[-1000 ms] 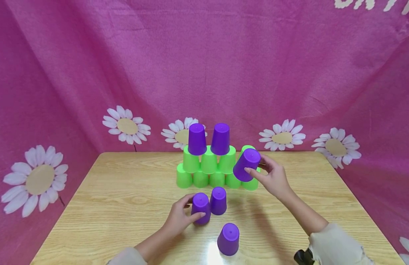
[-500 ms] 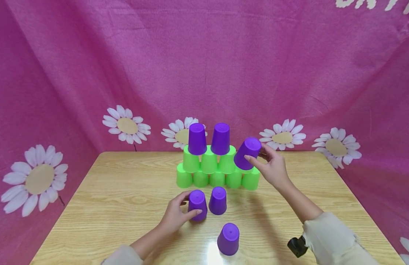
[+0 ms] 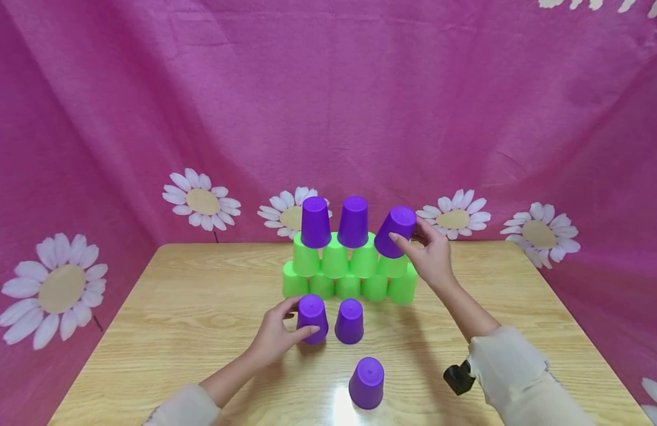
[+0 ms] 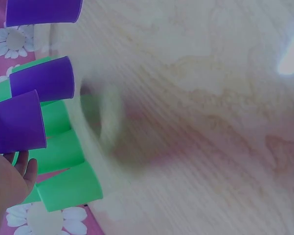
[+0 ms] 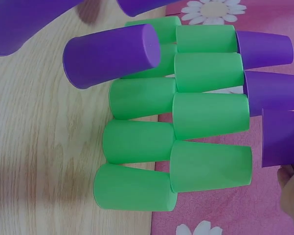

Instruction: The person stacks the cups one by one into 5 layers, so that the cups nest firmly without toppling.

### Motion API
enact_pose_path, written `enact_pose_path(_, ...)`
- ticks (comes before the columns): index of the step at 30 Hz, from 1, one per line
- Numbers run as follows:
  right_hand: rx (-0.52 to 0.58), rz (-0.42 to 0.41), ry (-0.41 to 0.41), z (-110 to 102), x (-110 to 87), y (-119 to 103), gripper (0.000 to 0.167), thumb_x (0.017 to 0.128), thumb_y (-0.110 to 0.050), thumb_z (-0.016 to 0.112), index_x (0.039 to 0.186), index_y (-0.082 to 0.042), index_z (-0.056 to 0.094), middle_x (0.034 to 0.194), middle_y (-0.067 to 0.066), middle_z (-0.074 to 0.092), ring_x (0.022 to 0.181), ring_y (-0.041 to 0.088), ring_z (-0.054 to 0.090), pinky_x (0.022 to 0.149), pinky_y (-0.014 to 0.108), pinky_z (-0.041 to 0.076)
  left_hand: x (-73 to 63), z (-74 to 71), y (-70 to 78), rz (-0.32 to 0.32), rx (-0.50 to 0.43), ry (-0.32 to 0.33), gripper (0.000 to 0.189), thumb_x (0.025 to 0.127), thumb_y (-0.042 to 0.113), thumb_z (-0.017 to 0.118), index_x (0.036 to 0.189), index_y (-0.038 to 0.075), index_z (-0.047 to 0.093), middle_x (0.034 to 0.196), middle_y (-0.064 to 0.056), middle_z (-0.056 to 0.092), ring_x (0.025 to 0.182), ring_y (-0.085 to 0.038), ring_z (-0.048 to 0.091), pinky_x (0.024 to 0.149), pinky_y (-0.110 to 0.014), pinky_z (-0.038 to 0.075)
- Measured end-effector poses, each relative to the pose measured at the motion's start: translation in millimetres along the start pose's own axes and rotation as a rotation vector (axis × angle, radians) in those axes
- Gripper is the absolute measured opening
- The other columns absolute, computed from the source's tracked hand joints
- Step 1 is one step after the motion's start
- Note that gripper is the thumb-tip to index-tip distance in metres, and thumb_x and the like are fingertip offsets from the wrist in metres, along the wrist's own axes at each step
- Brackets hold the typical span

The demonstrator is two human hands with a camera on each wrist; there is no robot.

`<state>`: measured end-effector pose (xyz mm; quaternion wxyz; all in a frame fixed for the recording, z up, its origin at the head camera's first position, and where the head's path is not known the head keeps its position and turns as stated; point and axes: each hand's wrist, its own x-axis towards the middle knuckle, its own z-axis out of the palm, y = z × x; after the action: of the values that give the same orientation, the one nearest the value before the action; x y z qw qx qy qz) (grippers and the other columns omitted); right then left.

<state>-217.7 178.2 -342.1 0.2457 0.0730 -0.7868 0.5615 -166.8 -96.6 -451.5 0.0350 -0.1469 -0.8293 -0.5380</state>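
Two green rows of upside-down cups [image 3: 335, 258] form a wall, with two purple cups [image 3: 353, 222] standing on top. My right hand [image 3: 432, 257] grips a tilted purple cup [image 3: 395, 232] at the wall's right end; in the right wrist view a gap separates this held cup [image 5: 283, 138] from the green cups [image 5: 210, 166]. Nearer, my left hand [image 3: 275, 334] holds another purple cup [image 3: 312, 319] between thumb and fingers, its rim just above the table. The left wrist view catches that hand [image 4: 10, 181] around its purple cup [image 4: 18, 123].
An upside-down purple cup [image 3: 350, 322] stands right of the left hand's cup. Closer to the front edge is another purple cup [image 3: 367, 383]. A pink flowered cloth [image 3: 360, 118] hangs behind the wooden table [image 3: 200, 296]. A black device [image 3: 459, 378] sits at the right sleeve.
My right hand has raised its purple cup from in front of the wall to above the second green row. My left hand has shifted its cup left and farther forward, apart from its neighbour.
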Motion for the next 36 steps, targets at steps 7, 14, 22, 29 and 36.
enact_pose_path(7, -0.043, 0.008, 0.001, 2, 12.1, 20, 0.046, 0.078, -0.008, 0.073, 0.120, 0.002, 0.059, 0.108, 0.023, 0.064, 0.085, -0.001, 0.061, 0.072, 0.006, 0.048, 7.3, -5.9, 4.2, -0.015, -0.042, 0.017, 0.052, 0.072, 0.011, 0.078, 0.119, 0.000, 0.057, 0.108, -0.015, 0.067, 0.102, -0.031, 0.062, 0.090, -0.048, 0.050)
enact_pose_path(14, -0.091, 0.025, -0.060, 4, 18.4, 21, 0.052, 0.079, -0.010, 0.072, 0.126, 0.004, 0.053, 0.112, 0.027, 0.063, 0.102, 0.034, 0.063, 0.079, 0.019, 0.054, 13.4, -12.2, 11.3, -0.023, -0.051, 0.023, 0.050, 0.072, 0.010, 0.078, 0.118, 0.002, 0.058, 0.107, -0.015, 0.067, 0.101, -0.029, 0.062, 0.089, -0.047, 0.050)
enact_pose_path(22, -0.098, 0.046, -0.092, 7, 23.1, 19, 0.048, 0.082, -0.010, 0.069, 0.125, 0.005, 0.053, 0.112, 0.029, 0.062, 0.103, 0.037, 0.061, 0.090, 0.044, 0.051, 16.6, -22.0, 19.4, -0.054, -0.041, 0.036, 0.049, 0.073, 0.010, 0.078, 0.117, 0.003, 0.059, 0.103, -0.014, 0.068, 0.097, -0.025, 0.063, 0.085, -0.040, 0.051)
enact_pose_path(29, -0.125, 0.079, -0.101, 6, 27.2, 20, 0.049, 0.083, -0.011, 0.068, 0.126, 0.006, 0.051, 0.114, 0.030, 0.060, 0.106, 0.038, 0.060, 0.092, 0.042, 0.051, 21.3, -28.3, 26.0, -0.035, -0.028, 0.018, 0.049, 0.074, 0.011, 0.077, 0.118, 0.003, 0.058, 0.105, -0.014, 0.067, 0.098, -0.026, 0.063, 0.087, -0.042, 0.051)
enact_pose_path(36, -0.152, 0.088, -0.162, 5, 29.3, 18, 0.053, 0.087, -0.014, 0.064, 0.132, 0.006, 0.045, 0.119, 0.031, 0.057, 0.111, 0.040, 0.057, 0.097, 0.043, 0.048, 23.0, -36.0, 37.2, -0.002, -0.001, 0.021, 0.048, 0.074, 0.012, 0.077, 0.117, 0.003, 0.058, 0.103, -0.015, 0.068, 0.096, -0.026, 0.064, 0.084, -0.038, 0.052)
